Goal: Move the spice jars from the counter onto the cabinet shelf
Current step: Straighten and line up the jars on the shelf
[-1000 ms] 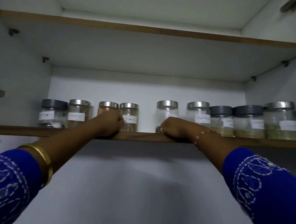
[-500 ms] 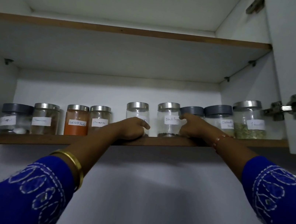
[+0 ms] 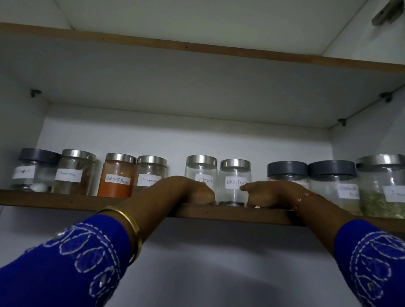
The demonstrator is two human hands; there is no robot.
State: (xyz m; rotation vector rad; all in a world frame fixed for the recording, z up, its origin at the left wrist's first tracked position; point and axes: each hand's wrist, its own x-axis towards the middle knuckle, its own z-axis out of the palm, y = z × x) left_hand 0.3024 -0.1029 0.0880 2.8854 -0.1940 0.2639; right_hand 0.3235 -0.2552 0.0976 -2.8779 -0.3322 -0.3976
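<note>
Both arms raised to the cabinet shelf [image 3: 29, 199]: left hand [image 3: 185, 190], fingers curled, touches the Cloves jar [image 3: 201, 173], right hand [image 3: 273, 193], also curled, touches the adjacent Black Pepper jar [image 3: 233, 182]; whether either actually grips is unclear.

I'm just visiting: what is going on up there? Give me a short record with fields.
place: open white cabinet, brown-edged wooden shelf
jars on shelf: nine clear labelled spice jars in a row
lids: six silver, three grey
readable labels: Cloves jar, Black Pepper jar, orange Red Chilli Powder jar
left hand: at the Cloves jar's base
right hand: beside the Black Pepper jar
</note>
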